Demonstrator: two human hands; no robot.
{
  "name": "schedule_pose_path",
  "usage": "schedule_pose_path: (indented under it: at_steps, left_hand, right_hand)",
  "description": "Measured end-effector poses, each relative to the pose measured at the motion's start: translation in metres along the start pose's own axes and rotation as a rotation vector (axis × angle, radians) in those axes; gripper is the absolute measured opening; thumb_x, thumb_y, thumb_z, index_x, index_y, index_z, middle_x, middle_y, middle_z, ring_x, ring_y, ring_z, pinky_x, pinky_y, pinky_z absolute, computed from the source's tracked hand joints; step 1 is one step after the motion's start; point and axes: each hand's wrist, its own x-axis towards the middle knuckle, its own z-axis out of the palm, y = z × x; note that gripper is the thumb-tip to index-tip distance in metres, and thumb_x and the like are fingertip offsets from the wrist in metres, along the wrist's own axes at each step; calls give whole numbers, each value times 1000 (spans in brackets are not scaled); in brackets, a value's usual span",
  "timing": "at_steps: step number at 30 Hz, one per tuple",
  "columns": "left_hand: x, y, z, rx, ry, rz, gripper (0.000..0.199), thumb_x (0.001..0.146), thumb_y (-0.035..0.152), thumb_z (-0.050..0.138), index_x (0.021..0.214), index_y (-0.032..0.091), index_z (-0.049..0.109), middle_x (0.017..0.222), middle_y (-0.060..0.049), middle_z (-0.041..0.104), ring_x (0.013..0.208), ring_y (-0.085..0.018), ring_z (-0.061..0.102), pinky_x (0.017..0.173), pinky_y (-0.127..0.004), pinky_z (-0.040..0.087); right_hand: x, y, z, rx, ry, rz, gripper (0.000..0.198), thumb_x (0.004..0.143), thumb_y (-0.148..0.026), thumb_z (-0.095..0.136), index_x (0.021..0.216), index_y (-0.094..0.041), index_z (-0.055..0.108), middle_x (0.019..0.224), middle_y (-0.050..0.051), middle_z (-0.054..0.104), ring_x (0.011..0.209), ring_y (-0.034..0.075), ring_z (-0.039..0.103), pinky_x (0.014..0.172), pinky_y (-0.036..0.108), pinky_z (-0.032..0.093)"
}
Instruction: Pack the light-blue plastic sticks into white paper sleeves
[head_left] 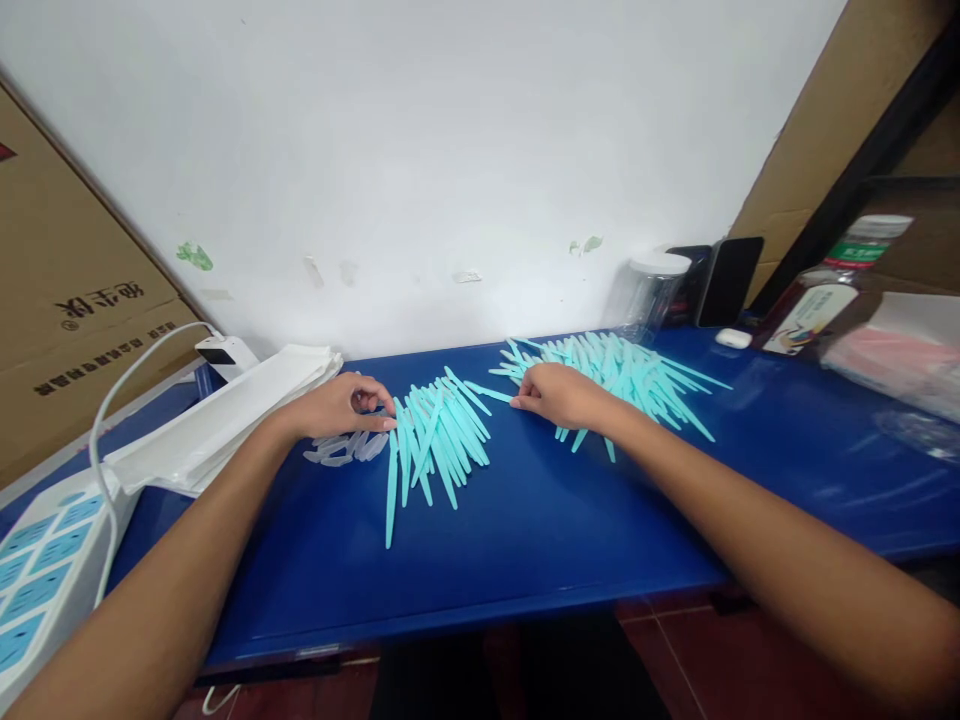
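My left hand rests on the blue table, its fingertips curled at the left edge of a pile of turquoise plastic sticks. Under that hand lie a few clear plastic pieces. My right hand sits on the near left edge of a second, larger pile of turquoise sticks, and its fingertips pinch the end of one stick that lies between the two piles.
A stack of white paper bags lies at the left, with a white power strip and cable beside it. At the back right stand a clear jar, a dark phone, a bottle and cardboard boxes.
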Motion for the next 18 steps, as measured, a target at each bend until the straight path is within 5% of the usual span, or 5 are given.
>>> schedule_pose_path:
  at_steps: [10,15,18]
  left_hand:
    - [3,-5,6,-93,111,-54,38,80,61,76,82,24,78,86,-6,73,81,-23,64,70,-29,45]
    - [6,-1,12,-182,157,-50,43,90,64,66,86,22,70,81,-5,72,75,-20,64,69,-29,46]
    - [6,4,17,-326,177,-46,45,95,66,62,87,22,65,65,0,61,60,-15,55,61,-27,44]
  right_hand:
    - [-2,-1,-3,-24,119,15,37,104,-37,56,70,-22,59,63,4,63,57,19,54,58,34,31]
    - [0,0,-1,124,257,-22,23,104,-34,55,85,-22,57,79,6,71,69,20,60,62,32,35]
    - [-1,-5,2,350,219,-117,19,105,-37,55,94,-22,57,84,4,75,72,18,62,64,30,39]
